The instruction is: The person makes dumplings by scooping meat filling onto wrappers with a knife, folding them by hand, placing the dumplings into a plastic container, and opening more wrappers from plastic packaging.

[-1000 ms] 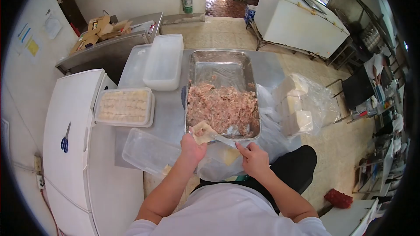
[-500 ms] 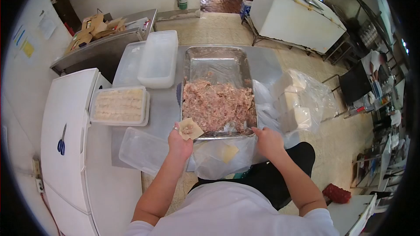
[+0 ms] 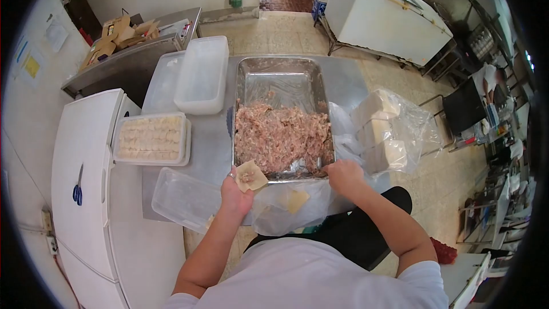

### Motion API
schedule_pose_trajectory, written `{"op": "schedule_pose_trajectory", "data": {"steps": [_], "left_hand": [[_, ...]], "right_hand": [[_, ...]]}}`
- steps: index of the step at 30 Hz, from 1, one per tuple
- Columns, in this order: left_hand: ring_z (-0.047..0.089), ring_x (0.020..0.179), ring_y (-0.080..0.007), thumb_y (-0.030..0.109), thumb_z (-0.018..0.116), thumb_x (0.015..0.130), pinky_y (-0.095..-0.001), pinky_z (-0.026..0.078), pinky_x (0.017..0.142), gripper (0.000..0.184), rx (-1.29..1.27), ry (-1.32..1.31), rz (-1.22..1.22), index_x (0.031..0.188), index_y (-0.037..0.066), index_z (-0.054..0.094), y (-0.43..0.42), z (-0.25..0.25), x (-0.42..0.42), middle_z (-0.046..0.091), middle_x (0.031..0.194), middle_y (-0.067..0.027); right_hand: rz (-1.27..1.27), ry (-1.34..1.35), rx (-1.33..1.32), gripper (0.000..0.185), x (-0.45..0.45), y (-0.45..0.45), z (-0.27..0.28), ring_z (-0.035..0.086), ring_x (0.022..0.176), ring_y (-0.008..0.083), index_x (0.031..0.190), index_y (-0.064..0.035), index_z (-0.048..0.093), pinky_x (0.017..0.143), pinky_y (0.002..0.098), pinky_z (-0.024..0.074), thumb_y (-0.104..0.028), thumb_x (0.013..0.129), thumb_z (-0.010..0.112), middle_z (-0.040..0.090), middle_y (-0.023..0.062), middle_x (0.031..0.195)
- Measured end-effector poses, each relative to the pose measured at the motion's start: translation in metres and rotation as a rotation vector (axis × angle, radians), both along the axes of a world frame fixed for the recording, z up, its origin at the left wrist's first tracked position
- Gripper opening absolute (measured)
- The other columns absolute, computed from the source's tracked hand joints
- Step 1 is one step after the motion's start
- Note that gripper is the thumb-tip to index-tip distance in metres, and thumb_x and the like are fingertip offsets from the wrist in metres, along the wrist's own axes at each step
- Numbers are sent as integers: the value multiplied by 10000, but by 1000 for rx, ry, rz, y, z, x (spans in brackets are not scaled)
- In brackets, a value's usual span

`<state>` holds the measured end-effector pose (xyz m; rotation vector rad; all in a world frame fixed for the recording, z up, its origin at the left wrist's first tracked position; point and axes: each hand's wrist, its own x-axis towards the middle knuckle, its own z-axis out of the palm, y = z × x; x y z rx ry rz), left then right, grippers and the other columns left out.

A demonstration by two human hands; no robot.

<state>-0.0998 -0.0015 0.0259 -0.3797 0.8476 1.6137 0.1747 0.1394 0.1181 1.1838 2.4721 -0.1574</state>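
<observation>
In my left hand (image 3: 235, 197) lies a square dough wrapper (image 3: 259, 182) with a small lump of meat filling on it, just off the near left corner of the metal tray (image 3: 280, 66). Pinkish minced meat (image 3: 283, 137) fills the tray's nearer part. My right hand (image 3: 345, 177) is closed at the tray's near right corner, knuckles up; what its fingers hold, if anything, is hidden. Between my hands, at the table's near edge, a clear plastic bag (image 3: 274, 217) lies with a loose wrapper (image 3: 297, 200) on or in it.
To the left stands a plastic container of filled dumplings (image 3: 151, 137), with an upright-walled plastic container (image 3: 201, 74) behind it. A clear plastic lid (image 3: 186, 200) lies nearer. Bagged stacks of wrappers (image 3: 384, 131) sit right of the tray. Scissors (image 3: 78, 189) rest on a white appliance (image 3: 86, 137).
My right hand has turned and closed more at the tray's corner, its forefinger no longer stretched along the rim. The left hand still holds the wrapper, and the view has shifted slightly.
</observation>
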Motion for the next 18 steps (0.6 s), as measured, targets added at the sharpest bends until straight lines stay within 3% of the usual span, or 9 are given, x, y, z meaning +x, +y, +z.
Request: {"op": "schedule_pose_trajectory", "data": {"steps": [3, 6, 9, 14, 18], "left_hand": [[620, 1162, -279, 364, 454, 1078, -485, 446, 1080, 374, 21, 2, -3, 1260, 65, 583, 1, 2, 0, 655, 1245, -104], [626, 1151, -278, 358, 454, 1078, -482, 457, 1064, 361, 22, 6, -6, 1258, 74, 588, 3, 9, 1, 660, 1236, -100], [627, 1150, -276, 365, 459, 1075, -478, 455, 1061, 363, 8, 12, -4, 1254, 79, 595, 1, 14, 1, 662, 1236, -96], [627, 1151, -269, 395, 473, 1066, -465, 422, 1079, 385, -32, 33, -28, 1247, 84, 609, -1, 21, 0, 673, 1231, -86], [625, 1156, -264, 410, 474, 1062, -461, 407, 1088, 398, -38, 26, -11, 1250, 87, 613, -3, 19, -1, 682, 1223, -82]], "right_hand": [[-3, -52, -120, 205, -2, 2, 8, 736, 941, 330, 989, -125, 763, 779, 450, 599, -132, 885, 586, 746, 150, 996], [-102, 156, -233, 262, 3, 8, 7, 726, 984, 329, 1076, -157, 751, 811, 445, 591, -128, 883, 578, 736, 147, 1062], [-69, 18, -155, 402, -6, 4, 10, 718, 968, 295, 1200, -279, 740, 808, 447, 579, -125, 857, 599, 729, 123, 966], [93, -53, -92, 438, -16, -6, -5, 726, 945, 288, 1234, -310, 717, 772, 444, 582, -116, 862, 590, 720, 111, 927], [139, -60, -121, 397, -19, -2, 18, 733, 888, 296, 1194, -289, 736, 734, 446, 585, -122, 866, 588, 725, 98, 926]]}}
